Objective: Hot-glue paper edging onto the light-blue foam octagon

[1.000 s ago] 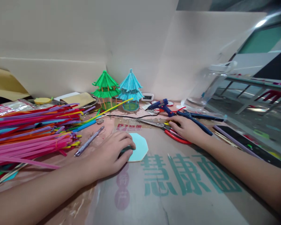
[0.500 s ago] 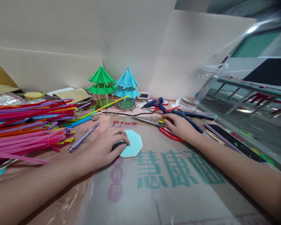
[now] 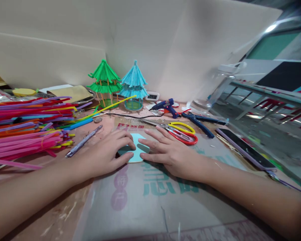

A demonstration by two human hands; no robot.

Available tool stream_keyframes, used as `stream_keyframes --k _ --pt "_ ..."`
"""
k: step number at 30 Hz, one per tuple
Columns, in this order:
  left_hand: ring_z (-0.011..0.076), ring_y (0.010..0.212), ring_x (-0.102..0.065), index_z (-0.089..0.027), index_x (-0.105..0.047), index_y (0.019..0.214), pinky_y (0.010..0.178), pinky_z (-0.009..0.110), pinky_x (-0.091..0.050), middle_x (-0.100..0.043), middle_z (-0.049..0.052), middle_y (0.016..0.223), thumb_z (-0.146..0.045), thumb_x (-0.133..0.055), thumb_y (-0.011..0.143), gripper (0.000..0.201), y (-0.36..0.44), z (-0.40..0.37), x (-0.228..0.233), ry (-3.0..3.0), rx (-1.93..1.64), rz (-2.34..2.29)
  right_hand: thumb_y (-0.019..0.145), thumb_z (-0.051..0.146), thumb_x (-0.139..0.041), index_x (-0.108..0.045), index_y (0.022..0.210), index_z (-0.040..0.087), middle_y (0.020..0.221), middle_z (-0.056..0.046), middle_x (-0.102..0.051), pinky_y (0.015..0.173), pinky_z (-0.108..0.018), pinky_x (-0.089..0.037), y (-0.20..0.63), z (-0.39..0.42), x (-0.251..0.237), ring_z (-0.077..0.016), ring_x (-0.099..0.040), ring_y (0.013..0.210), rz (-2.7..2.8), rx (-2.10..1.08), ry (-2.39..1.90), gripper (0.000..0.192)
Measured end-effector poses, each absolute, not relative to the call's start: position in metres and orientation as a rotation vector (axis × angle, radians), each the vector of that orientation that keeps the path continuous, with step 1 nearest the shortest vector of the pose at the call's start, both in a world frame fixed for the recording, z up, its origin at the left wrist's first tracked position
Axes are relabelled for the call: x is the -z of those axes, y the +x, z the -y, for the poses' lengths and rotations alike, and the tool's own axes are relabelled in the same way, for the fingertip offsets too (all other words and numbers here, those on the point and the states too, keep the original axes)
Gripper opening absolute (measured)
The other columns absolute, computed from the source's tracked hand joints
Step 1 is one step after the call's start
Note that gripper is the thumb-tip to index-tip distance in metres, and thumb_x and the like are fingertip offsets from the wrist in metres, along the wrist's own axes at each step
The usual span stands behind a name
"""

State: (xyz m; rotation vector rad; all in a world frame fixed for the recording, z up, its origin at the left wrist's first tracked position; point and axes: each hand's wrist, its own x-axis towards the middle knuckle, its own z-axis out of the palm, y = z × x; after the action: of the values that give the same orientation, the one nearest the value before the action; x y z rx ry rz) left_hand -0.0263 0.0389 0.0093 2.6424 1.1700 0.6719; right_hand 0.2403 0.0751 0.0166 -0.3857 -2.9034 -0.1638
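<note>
A light blue octagonal card piece (image 3: pixel 136 147) lies flat on the cardboard sheet (image 3: pixel 150 204) covering the table. My left hand (image 3: pixel 107 154) rests on its left side, fingers curled over the edge. My right hand (image 3: pixel 169 152) lies flat on its right side, fingers spread and pointing left. Most of the card is hidden under the two hands. Just behind my right hand lie scissors with yellow and red handles (image 3: pixel 179 131), untouched.
A big heap of coloured straws (image 3: pixel 27 127) fills the left. A pen (image 3: pixel 84 141) lies beside it. Green (image 3: pixel 104 82) and blue (image 3: pixel 133 85) straw pagodas stand at the back, with a blue glue gun (image 3: pixel 165 106), blue pliers (image 3: pixel 198 121) and a phone (image 3: pixel 243 148) to the right.
My right hand left the scissors and moved left onto the blue card piece, next to my left hand. The left hand stayed on the card.
</note>
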Motion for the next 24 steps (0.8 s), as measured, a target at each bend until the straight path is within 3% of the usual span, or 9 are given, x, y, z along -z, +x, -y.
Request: stream_keyframes --k 3,9,16,21,24 --pt "0.0231 0.108 -0.057 -0.022 -0.062 0.099 0.095 0.038 -0.044 -0.063 0.004 0.111 -0.03 -0.05 0.095 0.015 -0.027 -0.039 -0.009 2.658 -0.668 -1.165 0.093 0.009 -0.05 -0.064 0.132 0.026 0.154 -0.007 -0.047 0.121 -0.061 -0.012 0.244 -0.078 -0.017 -0.0287 -0.016 0.153 2.881 0.228 -0.383 0.045" --pt "0.0231 0.109 -0.056 -0.023 -0.061 0.101 0.096 0.038 -0.043 -0.062 0.004 0.113 -0.03 -0.051 0.095 0.014 -0.027 -0.041 -0.007 2.673 -0.64 -1.166 0.095 0.01 -0.051 -0.058 0.138 0.032 0.16 -0.004 -0.037 0.121 -0.06 -0.013 0.235 -0.065 -0.024 -0.0281 -0.016 0.153 2.97 0.137 -0.366 0.049" --pt "0.0223 0.109 -0.055 -0.022 -0.059 0.101 0.096 0.038 -0.042 -0.062 0.004 0.114 -0.032 -0.05 0.096 0.014 -0.029 -0.042 -0.006 2.707 -0.643 -1.136 0.093 0.007 -0.053 -0.062 0.134 0.027 0.157 -0.007 -0.043 0.121 -0.059 -0.013 0.229 -0.064 -0.028 -0.0286 -0.017 0.152 2.942 0.066 -0.337 0.046" --pt "0.0208 0.109 -0.055 -0.023 -0.059 0.103 0.096 0.036 -0.04 -0.061 0.003 0.114 -0.03 -0.049 0.097 0.013 -0.031 -0.044 -0.004 2.695 -0.655 -1.1 0.096 0.009 -0.047 -0.067 0.126 0.025 0.143 -0.006 -0.06 0.121 -0.057 -0.02 0.234 -0.07 -0.016 -0.0238 -0.038 0.144 2.808 -0.043 -0.393 0.039" --pt "0.0196 0.11 -0.054 -0.024 -0.06 0.103 0.096 0.035 -0.04 -0.06 0.003 0.114 -0.027 -0.044 0.1 0.017 -0.032 -0.045 -0.004 2.681 -0.653 -1.066 0.096 0.01 -0.048 -0.07 0.122 0.025 0.139 -0.007 -0.063 0.12 -0.059 -0.022 0.238 -0.074 -0.011 -0.0252 -0.039 0.144 2.754 -0.001 -0.459 0.037"
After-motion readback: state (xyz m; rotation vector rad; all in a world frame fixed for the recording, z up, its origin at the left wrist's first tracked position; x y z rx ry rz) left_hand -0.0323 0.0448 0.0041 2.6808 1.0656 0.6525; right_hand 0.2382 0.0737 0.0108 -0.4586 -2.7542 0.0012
